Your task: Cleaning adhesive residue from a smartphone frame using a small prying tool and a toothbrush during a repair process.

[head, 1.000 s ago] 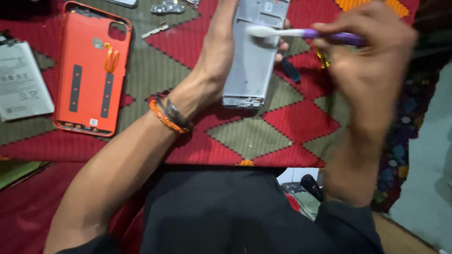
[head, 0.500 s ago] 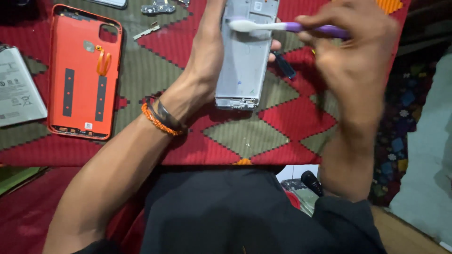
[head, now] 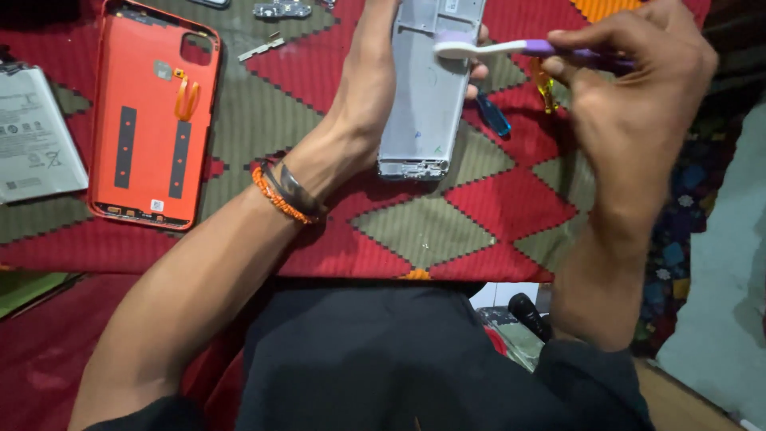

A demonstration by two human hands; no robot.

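Between the hands, a grey phone frame (head: pixel 427 88) stands with its long axis running away from the person. The left hand (head: pixel 371 72) grips its left edge, fingertips (head: pixel 477 72) showing at the far side. The right hand (head: pixel 638 88) pinches a purple brush (head: pixel 519 49), held crosswise, its white head on the frame's upper part. Left of the left hand lie an orange back cover (head: pixel 152 120) and a battery (head: pixel 36 136) on the patterned cloth (head: pixel 479 215).
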